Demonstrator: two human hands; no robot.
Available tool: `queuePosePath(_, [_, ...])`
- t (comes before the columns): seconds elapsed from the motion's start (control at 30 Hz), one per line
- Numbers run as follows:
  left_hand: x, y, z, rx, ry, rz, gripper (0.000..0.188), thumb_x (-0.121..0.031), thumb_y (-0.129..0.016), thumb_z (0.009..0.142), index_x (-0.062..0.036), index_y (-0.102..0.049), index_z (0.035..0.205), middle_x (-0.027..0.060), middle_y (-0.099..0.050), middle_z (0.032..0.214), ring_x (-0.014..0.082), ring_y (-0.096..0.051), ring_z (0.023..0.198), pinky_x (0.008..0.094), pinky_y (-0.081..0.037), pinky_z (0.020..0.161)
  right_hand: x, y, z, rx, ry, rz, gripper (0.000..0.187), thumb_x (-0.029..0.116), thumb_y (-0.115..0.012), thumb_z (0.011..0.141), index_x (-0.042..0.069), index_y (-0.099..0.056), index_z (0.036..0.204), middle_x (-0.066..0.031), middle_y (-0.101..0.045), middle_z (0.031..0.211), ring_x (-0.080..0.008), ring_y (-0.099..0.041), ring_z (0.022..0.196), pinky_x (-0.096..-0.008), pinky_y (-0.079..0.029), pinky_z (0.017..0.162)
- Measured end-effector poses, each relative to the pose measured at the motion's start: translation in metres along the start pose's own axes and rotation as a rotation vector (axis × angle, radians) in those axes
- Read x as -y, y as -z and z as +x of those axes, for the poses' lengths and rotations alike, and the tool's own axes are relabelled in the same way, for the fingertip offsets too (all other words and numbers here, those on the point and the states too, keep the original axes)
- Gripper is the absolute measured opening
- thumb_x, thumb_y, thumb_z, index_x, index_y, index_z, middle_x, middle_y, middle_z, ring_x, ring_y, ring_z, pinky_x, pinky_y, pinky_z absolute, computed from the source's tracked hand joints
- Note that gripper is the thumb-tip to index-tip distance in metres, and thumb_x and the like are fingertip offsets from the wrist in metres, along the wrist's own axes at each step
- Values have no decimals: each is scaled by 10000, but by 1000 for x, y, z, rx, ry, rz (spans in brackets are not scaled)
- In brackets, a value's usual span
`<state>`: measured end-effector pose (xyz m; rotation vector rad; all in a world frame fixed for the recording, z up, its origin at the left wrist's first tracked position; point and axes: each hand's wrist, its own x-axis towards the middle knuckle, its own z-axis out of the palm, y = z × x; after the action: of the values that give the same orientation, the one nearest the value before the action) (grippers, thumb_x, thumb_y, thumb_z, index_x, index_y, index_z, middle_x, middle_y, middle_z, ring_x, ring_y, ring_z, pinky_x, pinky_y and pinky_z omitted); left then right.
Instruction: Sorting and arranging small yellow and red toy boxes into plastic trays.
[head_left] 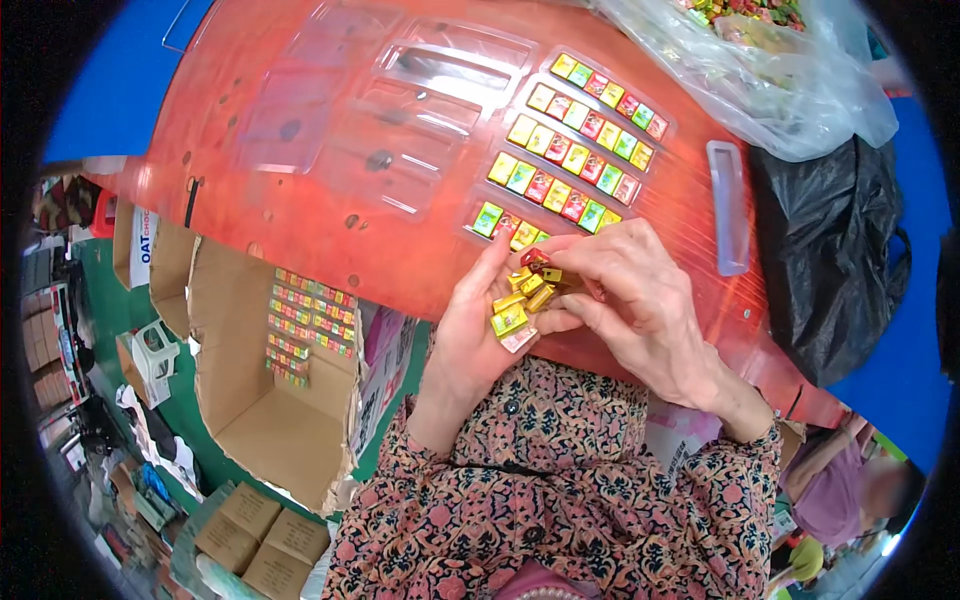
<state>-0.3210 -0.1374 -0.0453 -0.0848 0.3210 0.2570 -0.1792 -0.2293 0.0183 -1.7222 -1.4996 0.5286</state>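
My left hand is cupped palm up, holding a small pile of wrapped candies, mostly yellow, with a pale pink one at the lower edge. Over that pile, the fingertips of my right hand close on a red wrapped candy. Just beyond my hands lies a clear plastic tray with slanting rows of red, yellow and green candies. My fingers hide part of its nearest row.
Empty clear trays lie to the left on the red table. A narrow clear strip, a large plastic bag of candies and a black bag are at right. An open cardboard box with filled trays stands lower left. Another person is at lower right.
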Motion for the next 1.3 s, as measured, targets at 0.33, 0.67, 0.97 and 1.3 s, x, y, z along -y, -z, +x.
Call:
queuePosePath(0.33, [4,-14,1,164,18,-194,584,-421,-224,1004,45,-441,1282,207,-558,1191,275,-565,1092,399,-469,933,6,-15,-2,17,213,-14,259,53,-695,695,52,-616,942,-68,-576,882,-237,-558,832,-336,-466,718])
queuePosePath(0.67, [12,-33,-12,-249,34,128,534,-394,-246,1003,25,-451,1263,215,-569,1170,241,-602,953,278,-492,739,21,-19,-2,438,174,-188,142,67,-557,774,22,-586,906,-98,-519,862,-233,-561,785,-331,-474,686])
queuePosePath(0.97, [-1,-6,-29,-154,-133,456,276,-204,-471,954,21,-568,1080,159,-642,950,82,-526,587,160,-336,405,-19,30,-21,61,-68,-75,196,-63,-596,764,-9,-587,953,-134,-559,901,-274,-598,796,-334,-495,672])
queuePosePath(1.3, [-5,-16,-26,-395,-519,1043,181,-25,-565,871,26,-626,1033,85,-642,908,23,-463,553,145,-297,412,-29,15,-22,341,76,-251,213,32,-527,782,-29,-560,984,-164,-518,1036,-313,-575,963,-366,-507,780])
